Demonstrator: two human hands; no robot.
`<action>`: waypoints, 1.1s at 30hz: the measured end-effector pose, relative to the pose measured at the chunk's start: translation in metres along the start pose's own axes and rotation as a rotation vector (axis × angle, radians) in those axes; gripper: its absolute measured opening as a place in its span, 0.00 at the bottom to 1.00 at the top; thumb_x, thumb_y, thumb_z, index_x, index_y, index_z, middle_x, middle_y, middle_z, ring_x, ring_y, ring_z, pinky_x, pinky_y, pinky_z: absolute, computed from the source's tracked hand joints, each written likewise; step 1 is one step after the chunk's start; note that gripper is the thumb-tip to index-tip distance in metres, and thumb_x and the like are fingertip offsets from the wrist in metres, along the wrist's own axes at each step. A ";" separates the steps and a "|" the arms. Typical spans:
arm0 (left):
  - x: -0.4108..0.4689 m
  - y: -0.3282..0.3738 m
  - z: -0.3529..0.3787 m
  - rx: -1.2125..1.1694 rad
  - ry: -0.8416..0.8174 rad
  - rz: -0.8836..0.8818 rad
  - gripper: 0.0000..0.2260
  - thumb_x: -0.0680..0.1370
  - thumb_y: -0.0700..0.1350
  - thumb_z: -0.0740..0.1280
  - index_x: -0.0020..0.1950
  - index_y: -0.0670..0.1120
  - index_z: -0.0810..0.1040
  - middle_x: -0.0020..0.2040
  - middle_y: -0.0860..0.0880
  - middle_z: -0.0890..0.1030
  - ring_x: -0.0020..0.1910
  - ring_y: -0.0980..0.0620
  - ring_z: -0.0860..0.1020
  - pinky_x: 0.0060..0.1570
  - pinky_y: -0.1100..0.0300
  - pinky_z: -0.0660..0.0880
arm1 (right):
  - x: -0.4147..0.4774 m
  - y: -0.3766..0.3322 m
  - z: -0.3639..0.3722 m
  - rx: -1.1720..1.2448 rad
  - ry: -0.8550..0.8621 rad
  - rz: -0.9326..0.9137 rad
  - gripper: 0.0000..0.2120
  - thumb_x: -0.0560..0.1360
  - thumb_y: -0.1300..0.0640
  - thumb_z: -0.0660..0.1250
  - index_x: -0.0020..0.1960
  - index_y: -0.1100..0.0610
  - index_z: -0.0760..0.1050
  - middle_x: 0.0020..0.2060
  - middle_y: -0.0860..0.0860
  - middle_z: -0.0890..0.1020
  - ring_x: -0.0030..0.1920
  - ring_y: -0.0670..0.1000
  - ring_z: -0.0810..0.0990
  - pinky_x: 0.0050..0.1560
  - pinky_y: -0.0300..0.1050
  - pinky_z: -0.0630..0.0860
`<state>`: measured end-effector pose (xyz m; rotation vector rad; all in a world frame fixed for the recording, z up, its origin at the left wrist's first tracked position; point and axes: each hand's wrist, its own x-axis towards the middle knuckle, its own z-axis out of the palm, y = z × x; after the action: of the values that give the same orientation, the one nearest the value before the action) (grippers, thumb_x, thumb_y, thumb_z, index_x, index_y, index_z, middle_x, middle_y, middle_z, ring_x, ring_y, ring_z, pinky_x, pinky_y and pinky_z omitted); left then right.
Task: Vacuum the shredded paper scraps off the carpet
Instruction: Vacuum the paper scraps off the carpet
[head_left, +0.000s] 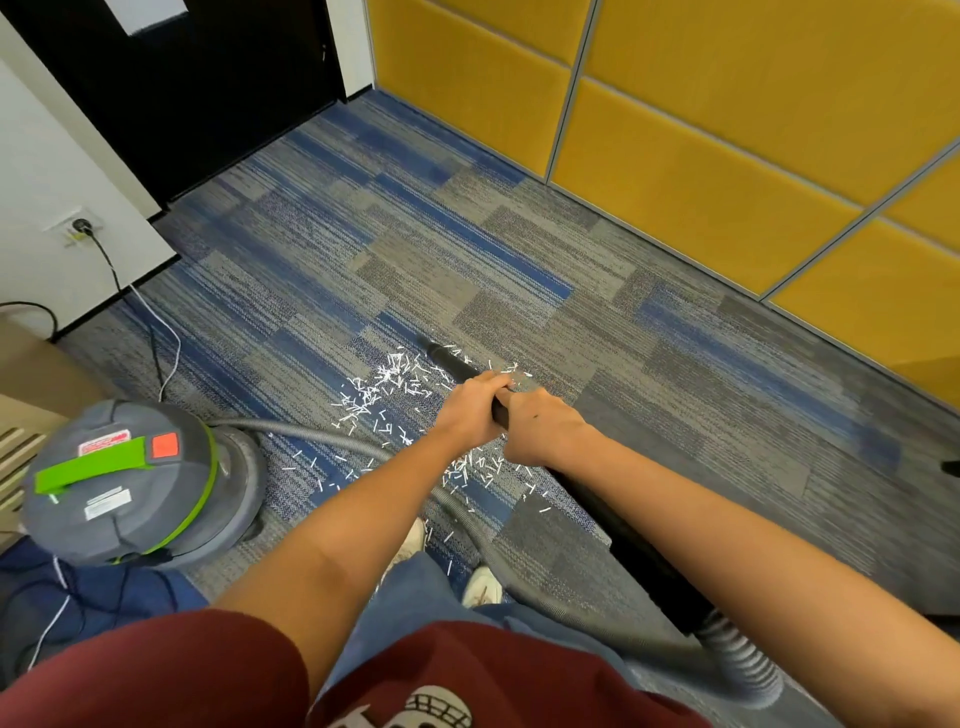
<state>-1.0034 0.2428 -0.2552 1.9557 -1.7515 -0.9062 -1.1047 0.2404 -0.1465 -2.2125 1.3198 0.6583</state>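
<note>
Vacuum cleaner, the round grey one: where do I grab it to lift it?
Take the green handle on top of the grey canister, reaching down from above. It looks like a bar running across the domed lid, and the smooth round body seems to offer no other grip.

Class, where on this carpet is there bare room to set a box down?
Bare blue-grey carpet lies between the yellow padded wall panels and the black vacuum tube, and toward the dark door. Crowded: white paper scraps, grey hose, grey-green canister vacuum.
</note>
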 end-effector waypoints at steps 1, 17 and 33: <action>-0.004 0.000 -0.001 0.013 0.011 -0.005 0.12 0.71 0.39 0.66 0.53 0.45 0.77 0.53 0.47 0.79 0.48 0.43 0.79 0.47 0.52 0.76 | -0.002 0.000 0.000 0.001 -0.002 -0.009 0.26 0.74 0.62 0.63 0.71 0.56 0.63 0.54 0.55 0.73 0.53 0.56 0.77 0.45 0.45 0.74; -0.077 -0.011 0.002 0.147 0.082 -0.115 0.08 0.70 0.40 0.65 0.47 0.42 0.78 0.42 0.46 0.80 0.41 0.44 0.80 0.43 0.53 0.78 | -0.042 -0.023 0.023 -0.139 -0.054 -0.190 0.29 0.74 0.61 0.64 0.73 0.55 0.61 0.47 0.53 0.70 0.42 0.52 0.72 0.37 0.43 0.70; -0.120 0.000 0.022 0.057 0.146 -0.184 0.13 0.73 0.40 0.65 0.56 0.41 0.78 0.53 0.43 0.81 0.47 0.41 0.80 0.48 0.50 0.77 | -0.069 -0.026 0.056 -0.170 -0.023 -0.221 0.28 0.75 0.59 0.65 0.73 0.57 0.61 0.46 0.52 0.67 0.45 0.52 0.71 0.40 0.43 0.69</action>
<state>-1.0206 0.3631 -0.2448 2.1886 -1.5521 -0.7567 -1.1190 0.3323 -0.1428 -2.4337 1.0214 0.7315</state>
